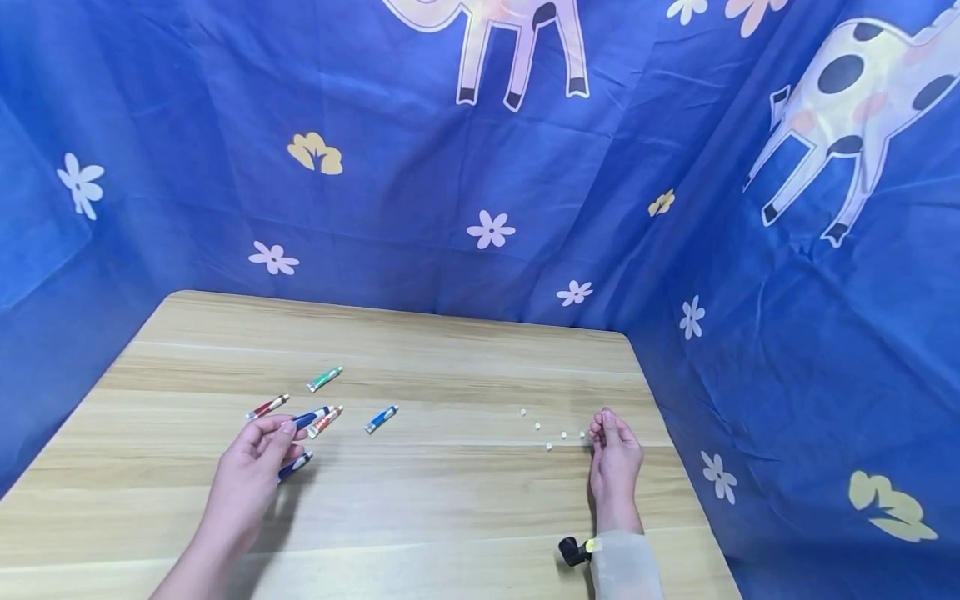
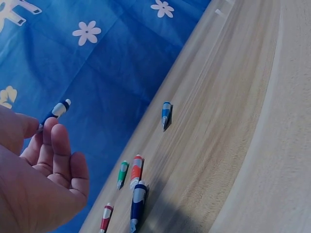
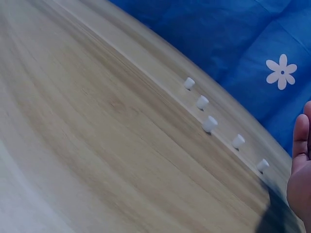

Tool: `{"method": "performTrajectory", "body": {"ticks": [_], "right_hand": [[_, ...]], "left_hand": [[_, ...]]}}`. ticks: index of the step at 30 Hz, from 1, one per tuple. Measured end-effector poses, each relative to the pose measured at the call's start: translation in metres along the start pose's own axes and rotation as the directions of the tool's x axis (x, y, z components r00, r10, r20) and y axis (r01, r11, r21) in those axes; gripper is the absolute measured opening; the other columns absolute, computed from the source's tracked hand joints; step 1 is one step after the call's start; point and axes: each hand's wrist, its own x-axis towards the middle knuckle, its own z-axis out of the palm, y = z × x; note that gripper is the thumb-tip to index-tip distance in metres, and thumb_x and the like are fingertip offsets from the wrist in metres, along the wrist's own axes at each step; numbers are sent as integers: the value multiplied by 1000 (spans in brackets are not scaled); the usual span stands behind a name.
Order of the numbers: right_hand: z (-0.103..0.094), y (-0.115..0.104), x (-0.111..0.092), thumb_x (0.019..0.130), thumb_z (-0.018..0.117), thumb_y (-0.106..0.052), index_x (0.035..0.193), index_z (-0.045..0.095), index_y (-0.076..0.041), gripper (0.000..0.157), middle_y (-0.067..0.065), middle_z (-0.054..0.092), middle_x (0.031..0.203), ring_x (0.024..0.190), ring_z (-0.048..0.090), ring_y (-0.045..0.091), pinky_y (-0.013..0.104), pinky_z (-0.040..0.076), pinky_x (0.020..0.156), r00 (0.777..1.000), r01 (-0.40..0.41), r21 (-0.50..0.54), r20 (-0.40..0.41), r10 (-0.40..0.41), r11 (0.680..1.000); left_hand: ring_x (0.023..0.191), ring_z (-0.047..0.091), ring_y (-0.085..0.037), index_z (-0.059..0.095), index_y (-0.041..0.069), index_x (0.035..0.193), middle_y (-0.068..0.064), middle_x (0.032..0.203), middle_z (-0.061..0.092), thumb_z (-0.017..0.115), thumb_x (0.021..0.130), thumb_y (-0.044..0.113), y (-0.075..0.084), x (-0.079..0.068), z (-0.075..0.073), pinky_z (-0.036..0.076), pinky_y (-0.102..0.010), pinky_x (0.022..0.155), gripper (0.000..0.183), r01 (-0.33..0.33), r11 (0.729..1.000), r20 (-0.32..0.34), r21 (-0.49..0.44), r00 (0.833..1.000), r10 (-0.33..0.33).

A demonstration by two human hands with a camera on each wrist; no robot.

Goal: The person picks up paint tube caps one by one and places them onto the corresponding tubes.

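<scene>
My left hand [image 1: 255, 467] pinches a dark blue paint tube [image 1: 311, 418] between thumb and forefinger, its white tip pointing away, above other tubes. Around it on the table lie small tubes: red [image 1: 267, 407], green [image 1: 325, 379], orange [image 1: 326, 422], lighter blue [image 1: 382, 418] and a second dark blue one [image 2: 138, 206]. At the right, my right hand [image 1: 617, 458] is beside several small white caps [image 3: 210, 124], thumb close against the forefinger. I cannot tell whether anything is between those fingertips. In the right wrist view only part of this hand shows at the edge.
A wood-grain table [image 1: 450, 517] carries everything. Blue cloth [image 1: 420, 183] with flowers and animals hangs behind the table and along its sides. A small black device [image 1: 573, 551] sits at the right wrist beside a pale sleeve [image 1: 626, 567].
</scene>
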Motion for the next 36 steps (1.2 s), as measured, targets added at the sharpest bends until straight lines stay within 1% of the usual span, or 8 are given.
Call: {"method": "performTrajectory", "body": {"ticks": [7, 9, 16, 20, 22, 28, 32, 36], "right_hand": [[7, 4, -7, 102, 73, -8, 107, 76, 7, 16, 2, 75, 82, 70, 68, 10, 20, 59, 67, 1000, 12, 35, 21, -13, 999], [11, 5, -10, 103, 72, -7, 106, 76, 6, 15, 2, 74, 82, 71, 69, 10, 19, 59, 67, 999, 20, 29, 29, -21, 999], [25, 2, -18, 103, 71, -4, 96, 76, -3, 9, 2, 74, 82, 71, 69, 9, 19, 59, 68, 997, 55, 33, 43, -56, 998], [30, 1, -20, 100, 75, -3, 96, 75, 0, 5, 2, 74, 81, 71, 70, 10, 19, 60, 68, 996, 63, 65, 54, -67, 996], [32, 1, -21, 99, 77, -4, 98, 74, 1, 6, 2, 74, 82, 72, 70, 10, 19, 60, 69, 995, 65, 73, 66, -69, 995], [38, 5, -27, 99, 76, -2, 100, 75, -1, 2, 2, 75, 86, 75, 70, 10, 19, 61, 71, 992, 63, 41, 109, -67, 997], [44, 6, -34, 100, 74, 0, 101, 76, -3, 4, 1, 76, 88, 76, 70, 10, 19, 61, 72, 987, 71, 3, 147, -71, 997], [52, 5, -39, 100, 73, 4, 103, 76, 1, 5, 1, 76, 87, 76, 71, 10, 20, 61, 72, 980, 96, -20, 177, -91, 995]], "left_hand": [[85, 68, 1, 57, 10, 129, 24, 94, 74, 56, 114, 28, 1, 1, 4, 59, -13, 84, 24, 31, 999, 4, 44, 999, -32], [87, 68, 3, 56, 10, 132, 28, 96, 73, 54, 115, 29, 2, 0, 5, 58, -13, 85, 26, 35, 996, 7, 81, 999, -35], [88, 68, 3, 57, 8, 135, 30, 99, 75, 54, 115, 32, 4, 1, 11, 58, -12, 86, 30, 29, 996, 13, 81, 999, -31], [88, 67, 3, 56, 6, 135, 29, 98, 75, 53, 116, 29, 5, 2, 17, 57, -11, 86, 30, 27, 996, 20, 89, 999, -29], [89, 67, 4, 55, 5, 137, 29, 96, 72, 52, 116, 28, 6, 2, 21, 57, -11, 87, 31, 30, 992, 21, 122, 999, -33], [92, 66, 3, 52, 4, 140, 30, 95, 69, 51, 116, 29, 7, 1, 30, 56, -13, 89, 35, 49, 982, 42, 180, 997, -58], [94, 66, 3, 51, 3, 139, 29, 97, 70, 52, 116, 29, 7, 0, 35, 56, -13, 90, 35, 47, 985, 66, 167, 996, -59], [93, 66, 3, 52, 3, 137, 28, 98, 70, 53, 116, 28, 6, 1, 38, 57, -14, 90, 32, 31, 988, 71, 149, 997, -42]]}}
